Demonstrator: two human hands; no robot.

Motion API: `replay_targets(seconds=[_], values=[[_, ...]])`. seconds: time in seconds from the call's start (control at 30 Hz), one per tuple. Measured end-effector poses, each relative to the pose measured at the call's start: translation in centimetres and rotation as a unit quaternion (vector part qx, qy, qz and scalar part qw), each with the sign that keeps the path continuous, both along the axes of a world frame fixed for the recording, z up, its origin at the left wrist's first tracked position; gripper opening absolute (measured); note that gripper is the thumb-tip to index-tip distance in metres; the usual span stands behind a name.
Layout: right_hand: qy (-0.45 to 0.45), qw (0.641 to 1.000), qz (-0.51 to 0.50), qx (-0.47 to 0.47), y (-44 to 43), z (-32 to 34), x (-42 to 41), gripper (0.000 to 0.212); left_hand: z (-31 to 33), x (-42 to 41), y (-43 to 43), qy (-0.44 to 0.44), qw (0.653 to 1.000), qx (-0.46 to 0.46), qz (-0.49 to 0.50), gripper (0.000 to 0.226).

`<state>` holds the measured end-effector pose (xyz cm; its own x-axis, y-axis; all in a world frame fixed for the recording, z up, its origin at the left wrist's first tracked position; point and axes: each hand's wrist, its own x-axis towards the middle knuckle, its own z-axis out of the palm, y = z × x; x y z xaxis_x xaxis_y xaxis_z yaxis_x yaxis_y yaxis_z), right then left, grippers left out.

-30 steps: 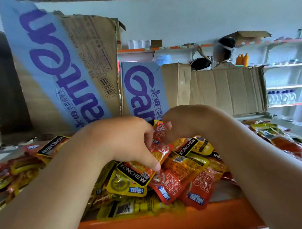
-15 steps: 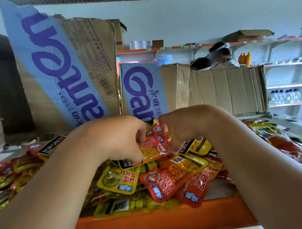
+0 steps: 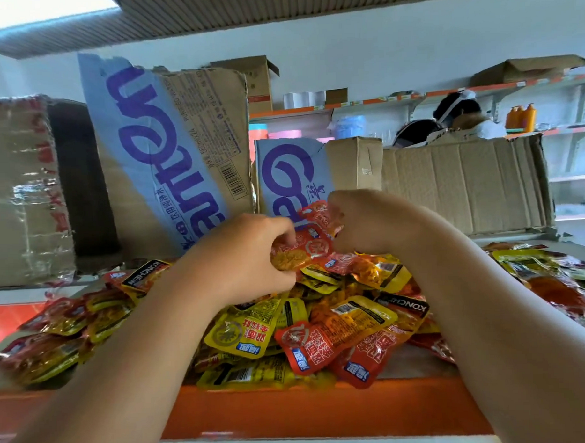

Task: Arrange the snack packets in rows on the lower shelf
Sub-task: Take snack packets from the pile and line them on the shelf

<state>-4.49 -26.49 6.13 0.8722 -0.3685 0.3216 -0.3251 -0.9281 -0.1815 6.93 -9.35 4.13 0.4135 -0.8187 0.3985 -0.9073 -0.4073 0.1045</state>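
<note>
Cluttered shelf [image 3: 291, 410]; left hand [image 3: 249, 256], right hand [image 3: 374, 221] both pinch red packet [image 3: 307, 249].

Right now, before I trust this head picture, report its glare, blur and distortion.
Head view: wide-angle stretch appears to lean the cardboard boxes; glare streaks the plastic-wrapped carton at far left; the top-left corner is blown out white; the packet pile is sharp in print; the red packets pinched by the left hand and right hand look slightly soft; the far shelves are hazy.
</note>
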Motion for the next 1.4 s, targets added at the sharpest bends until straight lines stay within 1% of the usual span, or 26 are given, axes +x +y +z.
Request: replay_targets(seconds=[0.07, 0.17, 0.3, 0.37, 0.43, 0.5, 0.6, 0.8, 0.93, 1.1, 1.27, 1.4], values=[[-0.067, 0.997, 0.021, 0.009, 0.0, 0.1, 0.1, 0.028, -0.4, -0.3, 0.9, 0.004, 0.999, -0.045, 0.011, 0.04], [-0.111, 0.992, 0.054, 0.006, 0.9, 0.4, 0.4, 0.032, -1.2, -0.8, 2.5, -0.008, 0.992, -0.123, 0.037, 0.04], [-0.133, 0.984, 0.116, -0.003, 3.5, 1.0, -0.4, 0.028, -2.4, -1.8, 5.3, 0.0, 0.972, -0.22, 0.084, 0.041], [-0.141, 0.979, 0.143, -0.017, 5.2, 1.3, -1.1, 0.03, -3.1, -2.1, 6.8, -0.012, 0.962, -0.254, 0.1, 0.045], [-0.149, 0.975, 0.161, -0.038, 6.7, 1.6, -1.3, 0.025, -3.5, -2.3, 8.4, -0.023, 0.953, -0.278, 0.116, 0.048], [-0.158, 0.97, 0.181, -0.051, 8.3, 1.6, -1.0, 0.027, -3.6, -2.3, 10.0, -0.033, 0.945, -0.298, 0.13, 0.048], [-0.166, 0.963, 0.209, -0.033, 11.4, 1.1, 0.2, 0.026, -3.3, -2.0, 13.1, -0.049, 0.935, -0.319, 0.147, 0.048], [-0.199, 0.945, 0.261, 0.005, 18.8, 0.0, 5.0, 0.026, -3.6, 0.8, 21.9, -0.059, 0.92, -0.33, 0.203, 0.046], [-0.206, 0.934, 0.291, 0.03, 25.0, -0.7, 9.0, 0.028, -4.0, 3.4, 28.9, -0.065, 0.908, -0.33, 0.248, 0.044], [-0.212, 0.925, 0.311, 0.057, 33.4, -2.2, 15.0, 0.025, -4.5, 6.9, 38.0, -0.065, 0.896, -0.323, 0.298, 0.044], [-0.184, 0.92, 0.331, 0.099, 42.0, -4.1, 20.7, 0.027, -5.8, 9.7, 46.6, -0.076, 0.89, -0.296, 0.338, 0.045], [-0.169, 0.913, 0.349, 0.126, 47.8, -6.5, 24.1, 0.025, -7.3, 12.0, 52.2, -0.073, 0.889, -0.261, 0.368, 0.049]])
